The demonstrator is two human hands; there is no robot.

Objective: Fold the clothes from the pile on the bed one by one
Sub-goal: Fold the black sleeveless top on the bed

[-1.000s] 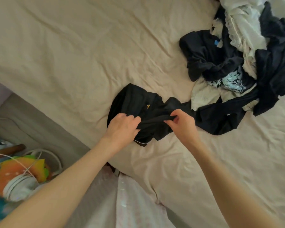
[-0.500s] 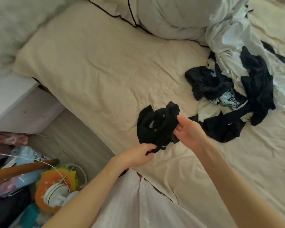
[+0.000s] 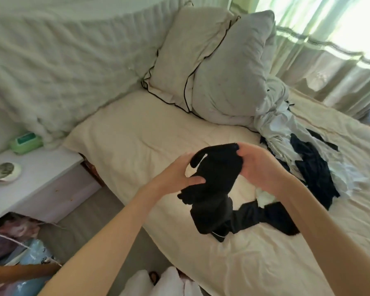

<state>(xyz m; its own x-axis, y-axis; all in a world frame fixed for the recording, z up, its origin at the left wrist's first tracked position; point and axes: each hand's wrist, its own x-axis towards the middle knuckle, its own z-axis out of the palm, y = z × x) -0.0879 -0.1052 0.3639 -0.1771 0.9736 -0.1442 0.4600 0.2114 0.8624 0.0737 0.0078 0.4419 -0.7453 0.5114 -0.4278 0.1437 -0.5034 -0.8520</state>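
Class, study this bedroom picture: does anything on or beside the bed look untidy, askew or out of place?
Yes. A jumbled pile of black and white clothes sprawls unfolded across the cream bed sheet, and cluttered bags and oddments crowd the floor beside the white bedside table.
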